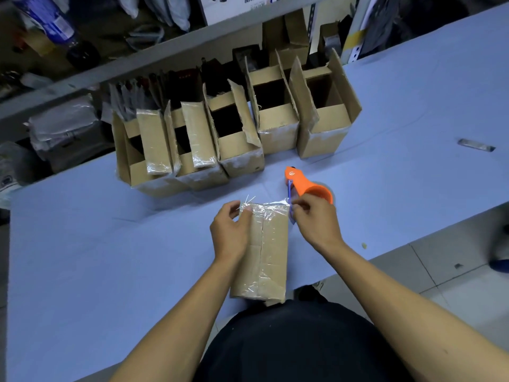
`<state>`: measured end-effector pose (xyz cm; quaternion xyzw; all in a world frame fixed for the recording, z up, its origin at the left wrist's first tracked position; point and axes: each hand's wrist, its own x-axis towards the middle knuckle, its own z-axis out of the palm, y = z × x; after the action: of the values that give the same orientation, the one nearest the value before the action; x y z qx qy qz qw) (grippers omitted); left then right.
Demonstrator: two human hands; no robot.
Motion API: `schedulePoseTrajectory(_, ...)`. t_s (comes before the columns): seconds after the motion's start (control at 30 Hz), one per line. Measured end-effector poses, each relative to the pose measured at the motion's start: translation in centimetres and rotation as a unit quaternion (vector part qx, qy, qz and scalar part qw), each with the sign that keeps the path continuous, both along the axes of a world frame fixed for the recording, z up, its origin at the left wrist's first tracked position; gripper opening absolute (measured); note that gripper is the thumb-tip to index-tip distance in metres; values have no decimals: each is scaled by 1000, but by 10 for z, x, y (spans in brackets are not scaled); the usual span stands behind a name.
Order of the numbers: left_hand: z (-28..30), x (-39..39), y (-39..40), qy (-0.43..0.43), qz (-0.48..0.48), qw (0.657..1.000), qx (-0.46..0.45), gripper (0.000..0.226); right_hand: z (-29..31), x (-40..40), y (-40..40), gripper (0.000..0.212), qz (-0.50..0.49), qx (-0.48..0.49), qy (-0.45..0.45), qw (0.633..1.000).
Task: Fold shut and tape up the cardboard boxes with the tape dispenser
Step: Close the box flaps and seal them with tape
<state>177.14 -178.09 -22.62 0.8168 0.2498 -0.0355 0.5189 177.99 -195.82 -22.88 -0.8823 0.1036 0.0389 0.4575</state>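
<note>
A closed cardboard box [268,252] lies on the blue table in front of me, with clear tape along its top seam and across its far end. My left hand [230,230] grips the box's far left corner, thumb pressing the tape down. My right hand [315,219] holds the orange tape dispenser [305,186] at the box's far right corner, fingers curled round its handle. A strip of clear tape runs from the dispenser's blue blade onto the box end.
Several open cardboard boxes [234,133] stand in a row along the table's [82,257] far edge, flaps up. A small metal blade [476,146] lies at the right. Shelving with bags and packets sits behind. The table's near edge meets tiled floor at the right.
</note>
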Motion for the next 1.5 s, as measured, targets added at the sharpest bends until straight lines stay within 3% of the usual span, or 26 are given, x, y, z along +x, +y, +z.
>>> schedulePoseTrajectory(0.2, -2, -2, -4, 4, 21, 1000, -15, 7, -4, 1, 20, 28, -49, 22, 43, 998)
schedulePoseTrajectory(0.37, -5, -8, -2, -13, 49, 997, -64, 22, 3, 3, 36, 11, -144, 102, 68, 982)
schedulePoseTrajectory(0.47, 12, -5, 2, -68, 105, 987, -104, 27, 26, 14, 50, 9, -137, 132, 15, 982)
schedulePoseTrajectory(0.63, 52, 7, 15, -203, 116, 970, -67, 18, 57, 29, 70, 22, -131, 195, -92, 968)
schedulePoseTrajectory(0.7, 51, 4, 20, -221, 116, 968, -25, 14, 56, 26, 74, 26, -107, 195, -106, 969)
schedulePoseTrajectory(0.8, 41, 1, 26, -202, 133, 970, -24, 11, 51, 18, 81, 28, -73, 181, -105, 975)
schedulePoseTrajectory(0.9, 45, 7, 22, -144, 165, 967, -129, 31, 52, 20, 90, 18, -89, 194, -49, 976)
schedulePoseTrajectory(1.03, 40, 14, 23, -18, 117, 970, -211, 60, 50, 22, 105, 65, -13, 103, 18, 994)
schedulePoseTrajectory(1.13, 33, 16, 32, 17, 116, 972, -206, 70, 50, 23, 111, 62, -14, 105, 22, 994)
schedulePoseTrajectory(1.23, 41, 20, 31, 25, 151, 968, -198, 69, 53, 26, 105, 44, -40, 84, 21, 995)
schedulePoseTrajectory(1.33, 45, 23, 27, 12, 183, 956, -228, 64, 53, 28, 97, 39, -45, 143, 35, 988)
schedulePoseTrajectory(1.5, 54, 30, 34, 22, 163, 957, -240, 22, 55, 40, 95, 37, -20, 188, 69, 980)
